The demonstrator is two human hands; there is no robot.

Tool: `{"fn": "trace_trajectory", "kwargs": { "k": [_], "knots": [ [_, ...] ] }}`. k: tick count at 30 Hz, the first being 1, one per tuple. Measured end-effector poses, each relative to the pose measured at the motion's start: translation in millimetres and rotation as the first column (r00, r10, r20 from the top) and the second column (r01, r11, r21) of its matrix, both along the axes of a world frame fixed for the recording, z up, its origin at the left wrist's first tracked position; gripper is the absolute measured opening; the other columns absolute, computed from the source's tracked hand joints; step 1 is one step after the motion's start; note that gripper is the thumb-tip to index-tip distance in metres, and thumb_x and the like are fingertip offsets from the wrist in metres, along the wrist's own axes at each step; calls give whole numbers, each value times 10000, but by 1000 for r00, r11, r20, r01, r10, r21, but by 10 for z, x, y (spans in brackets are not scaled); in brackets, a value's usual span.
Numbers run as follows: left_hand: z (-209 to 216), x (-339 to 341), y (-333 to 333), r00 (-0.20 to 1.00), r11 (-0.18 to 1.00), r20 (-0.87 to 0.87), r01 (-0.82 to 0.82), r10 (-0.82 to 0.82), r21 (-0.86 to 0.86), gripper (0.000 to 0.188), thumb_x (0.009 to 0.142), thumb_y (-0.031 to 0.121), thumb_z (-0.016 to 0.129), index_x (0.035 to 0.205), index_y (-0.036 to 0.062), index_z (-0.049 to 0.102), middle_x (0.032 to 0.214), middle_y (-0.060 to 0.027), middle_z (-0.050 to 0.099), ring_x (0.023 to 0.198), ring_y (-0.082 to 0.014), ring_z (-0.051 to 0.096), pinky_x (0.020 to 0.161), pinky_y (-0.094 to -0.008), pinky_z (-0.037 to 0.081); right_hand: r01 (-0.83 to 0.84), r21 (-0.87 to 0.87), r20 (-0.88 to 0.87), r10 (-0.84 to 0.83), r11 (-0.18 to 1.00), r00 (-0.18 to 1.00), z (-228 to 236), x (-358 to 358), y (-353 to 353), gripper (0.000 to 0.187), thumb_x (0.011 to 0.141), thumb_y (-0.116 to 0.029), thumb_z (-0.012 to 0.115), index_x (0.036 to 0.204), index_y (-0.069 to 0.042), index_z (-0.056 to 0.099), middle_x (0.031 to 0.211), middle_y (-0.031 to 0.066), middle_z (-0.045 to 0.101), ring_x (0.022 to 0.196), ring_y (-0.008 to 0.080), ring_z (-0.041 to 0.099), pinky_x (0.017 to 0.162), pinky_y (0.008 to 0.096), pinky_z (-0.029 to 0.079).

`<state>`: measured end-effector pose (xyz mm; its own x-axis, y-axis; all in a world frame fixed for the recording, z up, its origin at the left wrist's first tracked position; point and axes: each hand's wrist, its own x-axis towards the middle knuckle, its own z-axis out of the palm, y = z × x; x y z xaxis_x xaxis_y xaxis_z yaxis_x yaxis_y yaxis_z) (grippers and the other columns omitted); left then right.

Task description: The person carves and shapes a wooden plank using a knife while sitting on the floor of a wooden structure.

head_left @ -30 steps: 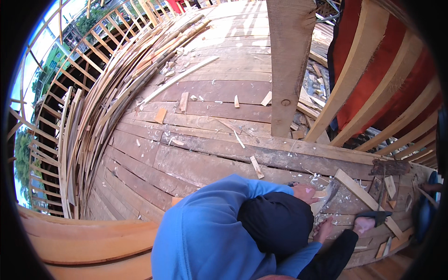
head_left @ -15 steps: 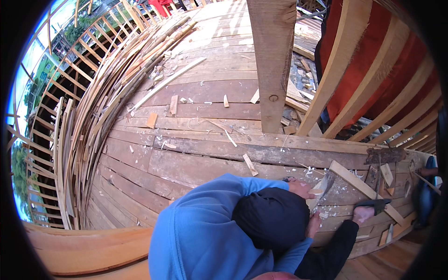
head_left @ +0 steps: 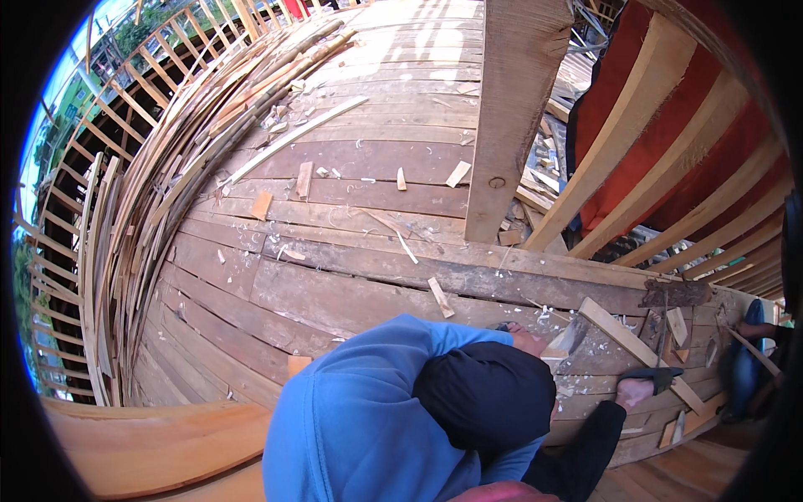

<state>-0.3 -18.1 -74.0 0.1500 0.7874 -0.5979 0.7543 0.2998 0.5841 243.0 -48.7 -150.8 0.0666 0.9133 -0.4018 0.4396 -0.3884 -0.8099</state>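
Note:
Neither my left hand nor my right hand shows in the head view. Directly before me a person in a blue hoodie (head_left: 360, 410) and a dark cap (head_left: 485, 393) sits bent over the plank floor (head_left: 360, 297). That person's hand (head_left: 529, 341) is at a small pale wood piece (head_left: 553, 355), beside a grey, flat, blade-like piece (head_left: 572, 335). Their other hand is mostly hidden behind the cap. White shavings lie around them. A pinkish-red shape (head_left: 506, 492) crosses the lower edge; I cannot make out what it is.
Long wood strips (head_left: 180, 167) are piled along the left railing (head_left: 63, 289). A thick post (head_left: 510, 117) and slanted balusters (head_left: 623, 134) stand at the right. A board (head_left: 623, 335) lies near the person's sandalled foot (head_left: 636, 391). Another person's leg (head_left: 744, 368) is at the far right.
My view has shifted slightly, so the post leans more and the floor pieces sit further left. The seated person's nearer hand has slipped mostly behind their cap.

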Motion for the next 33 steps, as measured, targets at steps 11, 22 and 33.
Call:
{"fn": "trace_trajectory", "kwargs": {
  "k": [11, 22, 33],
  "knots": [
    [-728, 1, -168, 995, 994, -21, -96, 97, 43, 657, 918, 512, 616, 1241, -60, 630, 1236, -259, 657, 1166, -398, 632, 997, -468, 460, -155, -232, -179, 115, 960, 977, 52, -63, -112, 589, 1071, -498, 423, 714, -53, 569, 635, -9, 506, 579, 102, 418, 554, 296, 366],
    [10, 26, 28, 991, 1000, 137, 0, -3, 22, 650, 966, 526, 505, 1142, -78, 669, 1156, -282, 679, 1069, -404, 673, 922, -474, 500, -89, -160, -369, 25, 983, 929, 880, -353, -95, 503, 1085, -474, 366, 713, -138, 402, 555, -4, 358, 406, 127, 345, 364, 290, 290],
    [292, 52, 82, 974, 996, 218, -81, 70, 41, 644, 909, 516, 571, 1101, -92, 665, 1111, -272, 692, 1025, -390, 688, 889, -474, 509, 37, -170, -395, -103, 985, 913, 808, -352, -72, 495, 1076, -503, 393, 730, -149, 397, 549, -25, 338, 418, 98, 326, 377, 269, 258]
  ]
}}
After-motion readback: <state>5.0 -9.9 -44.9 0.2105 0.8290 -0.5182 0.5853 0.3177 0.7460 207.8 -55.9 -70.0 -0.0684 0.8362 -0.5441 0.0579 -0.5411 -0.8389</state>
